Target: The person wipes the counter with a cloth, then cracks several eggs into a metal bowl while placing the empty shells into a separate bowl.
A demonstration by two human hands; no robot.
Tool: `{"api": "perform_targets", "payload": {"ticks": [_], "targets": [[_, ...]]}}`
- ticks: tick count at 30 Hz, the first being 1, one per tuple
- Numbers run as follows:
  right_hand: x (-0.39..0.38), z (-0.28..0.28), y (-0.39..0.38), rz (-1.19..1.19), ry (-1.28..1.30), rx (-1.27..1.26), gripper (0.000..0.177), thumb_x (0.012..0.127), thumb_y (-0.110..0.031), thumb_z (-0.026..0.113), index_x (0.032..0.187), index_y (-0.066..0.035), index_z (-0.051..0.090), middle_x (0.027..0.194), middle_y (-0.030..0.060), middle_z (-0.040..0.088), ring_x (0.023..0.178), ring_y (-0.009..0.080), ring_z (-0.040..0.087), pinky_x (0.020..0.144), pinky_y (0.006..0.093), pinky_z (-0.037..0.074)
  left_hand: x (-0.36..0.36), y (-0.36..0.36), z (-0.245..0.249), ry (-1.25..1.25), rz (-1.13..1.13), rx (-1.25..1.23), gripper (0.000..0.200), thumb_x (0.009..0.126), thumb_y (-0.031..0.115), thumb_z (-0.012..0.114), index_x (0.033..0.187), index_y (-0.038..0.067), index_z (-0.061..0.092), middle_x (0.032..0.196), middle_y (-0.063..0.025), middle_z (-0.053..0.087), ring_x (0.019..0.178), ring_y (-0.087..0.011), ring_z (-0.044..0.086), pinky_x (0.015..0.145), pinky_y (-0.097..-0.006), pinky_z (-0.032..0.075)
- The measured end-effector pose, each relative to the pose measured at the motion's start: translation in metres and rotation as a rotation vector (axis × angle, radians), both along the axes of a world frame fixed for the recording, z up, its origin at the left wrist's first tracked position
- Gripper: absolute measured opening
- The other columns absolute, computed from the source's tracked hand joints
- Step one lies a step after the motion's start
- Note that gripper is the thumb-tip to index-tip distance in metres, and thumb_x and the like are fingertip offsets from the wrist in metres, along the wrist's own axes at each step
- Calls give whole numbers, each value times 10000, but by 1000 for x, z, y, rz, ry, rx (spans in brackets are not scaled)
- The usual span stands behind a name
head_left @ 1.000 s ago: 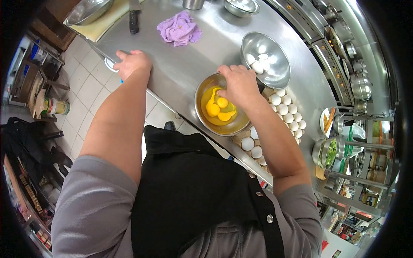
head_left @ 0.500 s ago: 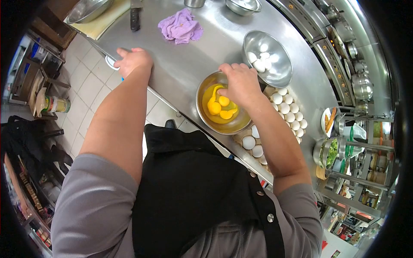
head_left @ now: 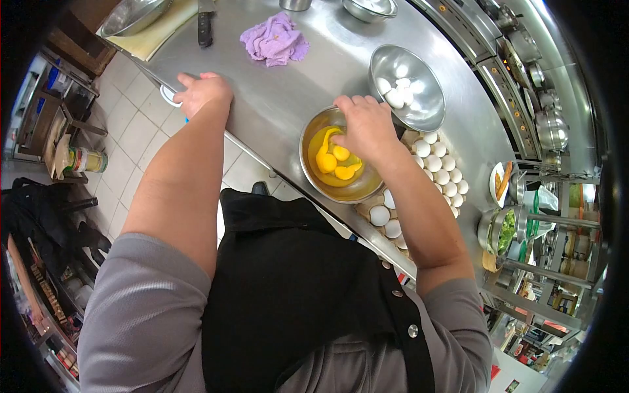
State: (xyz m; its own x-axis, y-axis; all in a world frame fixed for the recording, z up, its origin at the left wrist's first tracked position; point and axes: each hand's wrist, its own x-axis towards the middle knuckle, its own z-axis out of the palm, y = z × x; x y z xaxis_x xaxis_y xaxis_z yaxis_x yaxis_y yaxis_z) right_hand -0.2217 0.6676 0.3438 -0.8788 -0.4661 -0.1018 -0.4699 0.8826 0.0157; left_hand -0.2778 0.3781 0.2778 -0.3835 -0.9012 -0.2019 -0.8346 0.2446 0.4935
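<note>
My right hand point(head_left: 368, 128) is closed over the far rim of a metal mixing bowl point(head_left: 305, 157), thumb on the inside and fingers outside. Several raw egg yolks point(head_left: 341, 154) and loose egg white lie in that bowl. At the counter's edge, my left hand point(head_left: 204, 95) leans on the steel with its visible fingers apart and nothing held; part of it is hidden from above. Beside the mixing bowl, a cardboard tray of white eggs point(head_left: 438, 164) reaches under my right forearm. A second metal bowl point(head_left: 426, 98) with several white eggshells point(head_left: 396, 97) stands just beyond my right hand.
On the steel counter point(head_left: 262, 124) lie a crumpled purple cloth point(head_left: 275, 39) and a black-handled knife point(head_left: 205, 29). A metal bowl point(head_left: 134, 16) sits on a cutting board at far left. Bowls of greens point(head_left: 504, 232) stand at right, near the stove point(head_left: 508, 98).
</note>
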Motion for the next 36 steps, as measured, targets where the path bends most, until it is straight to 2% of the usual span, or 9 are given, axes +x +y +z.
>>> {"api": "perform_targets", "payload": {"ticks": [36], "targets": [[-1,1,4,33,-13,-8,645,723,-318,902,1271,-139,613,1135,79,683,1147,294,632,939,472,479,-2,-1,-1,21,9,8,682,1014,414,466,1636,203,283,1455,-305,434,1208,-459,626,986,-547,525]]}}
